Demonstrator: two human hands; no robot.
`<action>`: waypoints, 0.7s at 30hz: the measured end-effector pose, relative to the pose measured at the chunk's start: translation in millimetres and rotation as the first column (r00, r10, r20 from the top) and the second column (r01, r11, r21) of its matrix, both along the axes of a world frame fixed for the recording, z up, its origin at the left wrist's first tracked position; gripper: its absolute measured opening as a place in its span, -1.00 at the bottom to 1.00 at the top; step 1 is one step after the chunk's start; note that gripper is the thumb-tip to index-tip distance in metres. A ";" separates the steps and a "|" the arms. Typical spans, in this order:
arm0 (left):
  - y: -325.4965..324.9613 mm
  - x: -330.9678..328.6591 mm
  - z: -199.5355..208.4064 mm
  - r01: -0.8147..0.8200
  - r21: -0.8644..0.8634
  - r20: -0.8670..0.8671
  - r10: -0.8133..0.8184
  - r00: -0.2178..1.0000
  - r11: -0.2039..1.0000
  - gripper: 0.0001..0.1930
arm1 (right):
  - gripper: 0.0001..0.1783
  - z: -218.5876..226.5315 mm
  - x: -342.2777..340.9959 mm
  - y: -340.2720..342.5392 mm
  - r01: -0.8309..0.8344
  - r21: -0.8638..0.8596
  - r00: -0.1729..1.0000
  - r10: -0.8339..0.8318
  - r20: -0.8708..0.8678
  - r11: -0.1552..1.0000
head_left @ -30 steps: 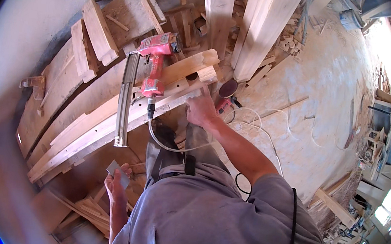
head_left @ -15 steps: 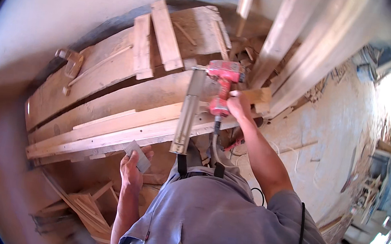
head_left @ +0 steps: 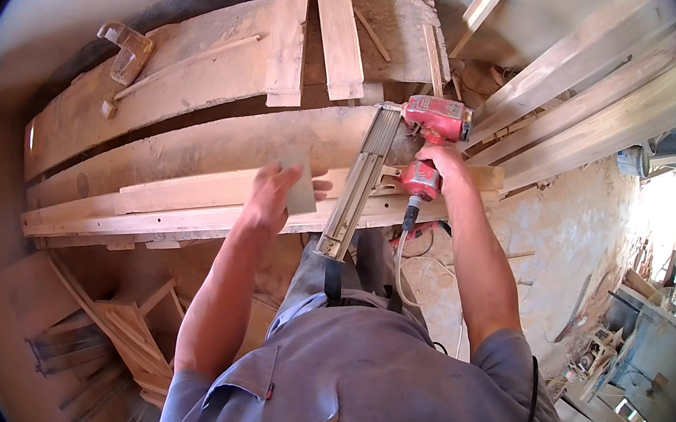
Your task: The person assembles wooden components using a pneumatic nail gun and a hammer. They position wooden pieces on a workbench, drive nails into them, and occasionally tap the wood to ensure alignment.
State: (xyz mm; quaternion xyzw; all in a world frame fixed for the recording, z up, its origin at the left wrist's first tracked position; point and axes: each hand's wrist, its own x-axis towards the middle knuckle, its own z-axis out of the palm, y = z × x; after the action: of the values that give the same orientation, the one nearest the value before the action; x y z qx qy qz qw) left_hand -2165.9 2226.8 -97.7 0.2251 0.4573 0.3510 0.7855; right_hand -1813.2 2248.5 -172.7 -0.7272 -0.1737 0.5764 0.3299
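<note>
My right hand (head_left: 445,163) is wrapped round the grip of a red pneumatic nail gun (head_left: 436,120). The gun's long silver magazine (head_left: 359,180) slants down toward my waist, and an air hose (head_left: 400,261) runs from the base of the grip. In my left hand (head_left: 269,192), between thumb and fingers, is a flat grey rectangular strip (head_left: 302,190) that looks like collated nails, slightly blurred. This hand is over the workbench's near edge, left of the magazine and apart from it. Long pale wooden strips (head_left: 179,196) lie along that edge beneath it.
Short boards (head_left: 288,45) lie across the rough plank bench (head_left: 221,133). A wooden-handled saw or plane-like tool (head_left: 128,54) rests at its far left. Tall timbers (head_left: 571,96) lean at the right. Wood offcuts (head_left: 133,329) are piled at lower left.
My left hand has risen and moved right with the grey strip, from below the bench edge to over it. The nail gun has shifted right in my right hand, and the view has turned.
</note>
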 end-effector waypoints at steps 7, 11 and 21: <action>67.9 102.6 -39.9 0.392 0.054 -0.665 -0.260 0.700 0.918 -0.55 | -0.55 21.6 -10.4 -43.7 0.038 0.204 0.979 0.004 -0.203 0.978; 62.7 153.2 -31.5 0.522 0.075 -0.907 -0.159 0.389 0.850 -0.56 | -0.30 56.2 -14.7 -63.5 0.024 0.348 0.969 0.064 -0.239 0.937; 22.3 227.5 -2.7 0.505 0.180 -0.849 -0.126 0.513 0.844 -0.27 | -0.16 98.0 10.0 -94.5 0.217 0.379 0.898 -0.032 -0.439 0.899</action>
State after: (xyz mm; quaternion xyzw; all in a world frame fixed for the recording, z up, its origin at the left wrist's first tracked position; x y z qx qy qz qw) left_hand -1938.4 2249.1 -100.4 0.5991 0.6299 0.1419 0.4734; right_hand -1803.3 2154.0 -74.7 -0.5072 -0.1700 0.6459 0.5447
